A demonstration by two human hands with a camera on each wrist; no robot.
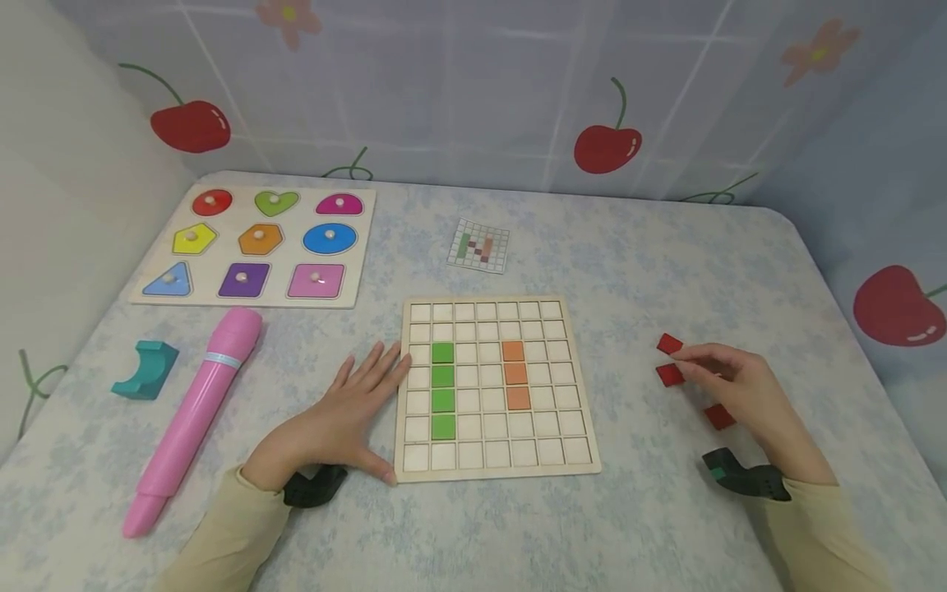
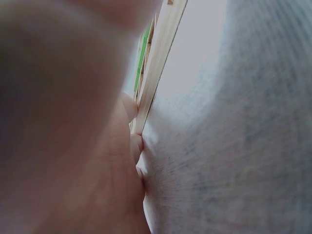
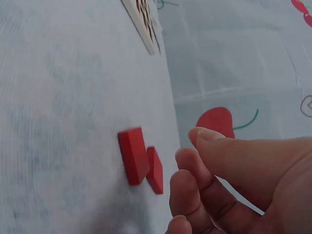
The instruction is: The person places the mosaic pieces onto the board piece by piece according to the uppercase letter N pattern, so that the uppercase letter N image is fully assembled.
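Note:
A square wooden grid board (image 1: 497, 475) lies mid-table, with a column of green tiles (image 1: 443, 376) and three orange tiles (image 1: 515, 374) set in its cells. My left hand (image 1: 344, 415) lies with fingers spread, fingertips touching the board's left edge and the thumb at its near left corner. In the left wrist view, fingers (image 2: 109, 165) meet the board's side (image 2: 158, 63). To the right, my right hand (image 1: 740, 395) hovers with bent fingers and thumb close together by three red tiles (image 1: 670, 375). In the right wrist view, nothing shows between its fingertips; two red tiles (image 3: 133, 156) lie beyond.
Behind the board lies a small pattern card (image 1: 479, 245). A knobbed shape puzzle (image 1: 362, 247) sits at the back left. Nearer on that side are a pink microphone-like stick (image 1: 194, 423) and a teal curved block (image 1: 148, 370).

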